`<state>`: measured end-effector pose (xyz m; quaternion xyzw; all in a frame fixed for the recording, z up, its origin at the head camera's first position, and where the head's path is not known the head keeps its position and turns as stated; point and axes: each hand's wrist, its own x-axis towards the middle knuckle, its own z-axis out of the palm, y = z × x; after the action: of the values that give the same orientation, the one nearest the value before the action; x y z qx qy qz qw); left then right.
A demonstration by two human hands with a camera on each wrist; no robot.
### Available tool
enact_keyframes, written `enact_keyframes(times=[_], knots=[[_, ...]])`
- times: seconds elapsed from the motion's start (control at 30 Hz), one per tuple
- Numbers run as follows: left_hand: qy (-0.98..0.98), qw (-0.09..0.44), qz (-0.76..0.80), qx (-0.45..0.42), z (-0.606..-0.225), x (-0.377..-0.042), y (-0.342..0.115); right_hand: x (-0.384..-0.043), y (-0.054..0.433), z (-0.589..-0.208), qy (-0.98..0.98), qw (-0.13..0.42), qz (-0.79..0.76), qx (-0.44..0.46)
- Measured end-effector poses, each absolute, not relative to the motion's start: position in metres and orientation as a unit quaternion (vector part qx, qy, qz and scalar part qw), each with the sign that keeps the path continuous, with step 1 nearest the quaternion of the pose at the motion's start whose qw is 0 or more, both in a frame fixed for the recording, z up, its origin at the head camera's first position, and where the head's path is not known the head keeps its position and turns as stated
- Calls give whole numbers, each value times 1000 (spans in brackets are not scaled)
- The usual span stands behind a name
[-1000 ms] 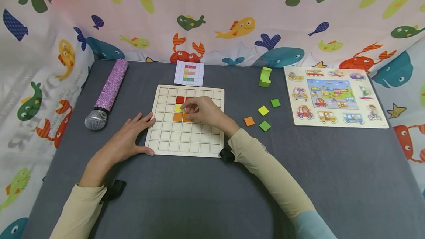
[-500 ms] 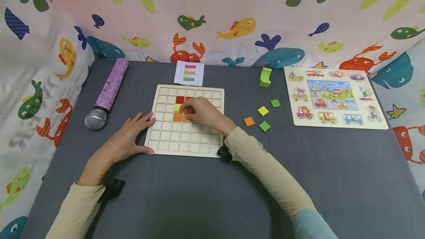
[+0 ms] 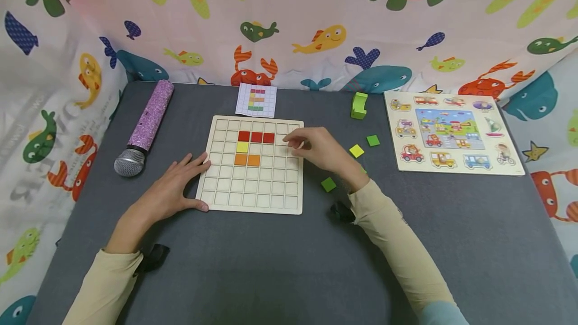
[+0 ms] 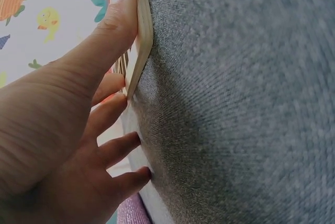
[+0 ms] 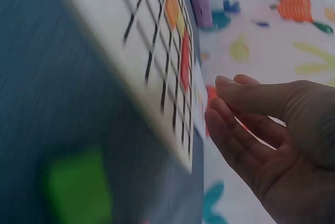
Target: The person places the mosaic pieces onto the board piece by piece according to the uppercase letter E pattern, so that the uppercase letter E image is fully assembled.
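Beige sleeves [image 3: 101,280] lead to two bare hands; the right hand [image 3: 322,152] hangs over the right edge of a grid board [image 3: 248,199], its thumb and fingers loosely bent with a narrow gap between them, while the left hand [image 3: 173,189] spreads wide at the board's left side, thumb pressed on the near corner and forefinger against the edge. Pale and wooden, the board lies flat on the dark grey desk [image 3: 271,265], cut into small square cells; it looks close to square, so its long axis is hard to tell, and one side faces the person. Upon it, three red tiles [image 3: 256,137] make a row running left to right, a yellow tile [image 3: 242,147] sits directly below the leftmost, and two orange tiles [image 3: 247,160] lie side by side under that. Near the right wrist are a green tile [image 3: 328,184], a loose yellow tile [image 3: 356,151] and another green tile [image 3: 373,140], with green blocks [image 3: 358,106] farther back. Just behind the board is a printed pattern card [image 3: 256,100]; a glittery microphone [image 3: 150,117] lies aslant to the left, a vehicle puzzle [image 3: 453,132] to the right. Lettering on the sea-creature curtain [image 3: 194,34] is too faint to read.
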<state>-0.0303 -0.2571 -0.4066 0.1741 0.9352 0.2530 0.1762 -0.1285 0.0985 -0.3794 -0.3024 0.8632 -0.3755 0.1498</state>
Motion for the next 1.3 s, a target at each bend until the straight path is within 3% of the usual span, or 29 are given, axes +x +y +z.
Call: enact_keyframes(times=[0.23,0.43,0.87,1.3], knots=[[936,174,253,174,-406,-30,-257,-121,161,-379,880,163,-336,-293],[935,174,256,173,-408,-28,-260,-109,183,-383,892,166,-281,-313],[936,168,254,178,-410,-27,-258,-108,185,-393,900,139,-254,-327],[939,170,243,173,-408,-27,-255,-117,165,-382,893,148,-304,-298]])
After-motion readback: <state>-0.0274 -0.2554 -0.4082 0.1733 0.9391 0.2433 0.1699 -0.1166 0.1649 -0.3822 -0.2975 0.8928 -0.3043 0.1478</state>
